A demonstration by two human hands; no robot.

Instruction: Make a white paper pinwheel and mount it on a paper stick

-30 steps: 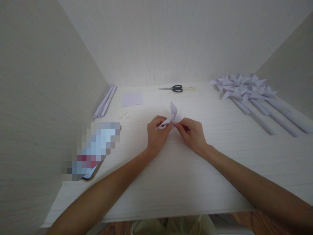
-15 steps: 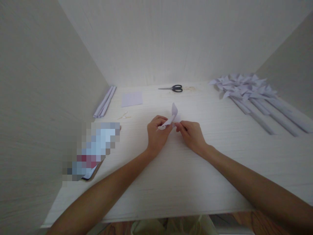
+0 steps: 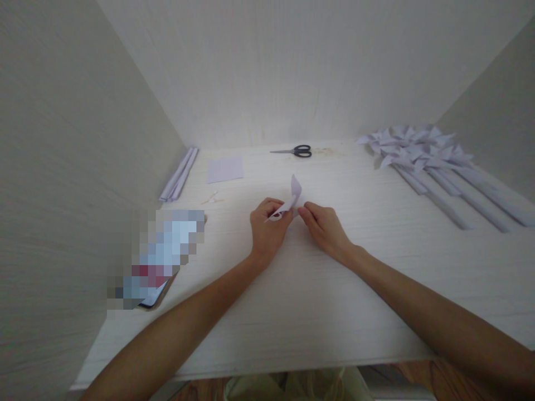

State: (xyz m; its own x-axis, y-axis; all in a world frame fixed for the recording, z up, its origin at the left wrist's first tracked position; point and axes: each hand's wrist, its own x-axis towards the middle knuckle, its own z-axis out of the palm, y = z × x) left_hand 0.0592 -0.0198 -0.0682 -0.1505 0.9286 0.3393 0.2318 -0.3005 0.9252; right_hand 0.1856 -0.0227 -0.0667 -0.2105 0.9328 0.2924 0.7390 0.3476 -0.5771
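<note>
Both my hands meet at the middle of a white table. My left hand pinches a small folded piece of pale lilac paper, and one curled flap of it stands up above my fingers. My right hand grips the same paper from the right side with its fingertips. The paper is held just above the tabletop.
Black-handled scissors lie at the back. A flat lilac paper square and a bundle of rolled paper sticks lie back left. Several finished paper pinwheels on sticks lie at the right. A blurred flat object sits left. Walls enclose three sides.
My hands have shifted slightly left and away from me with the paper; the grip looks the same.
</note>
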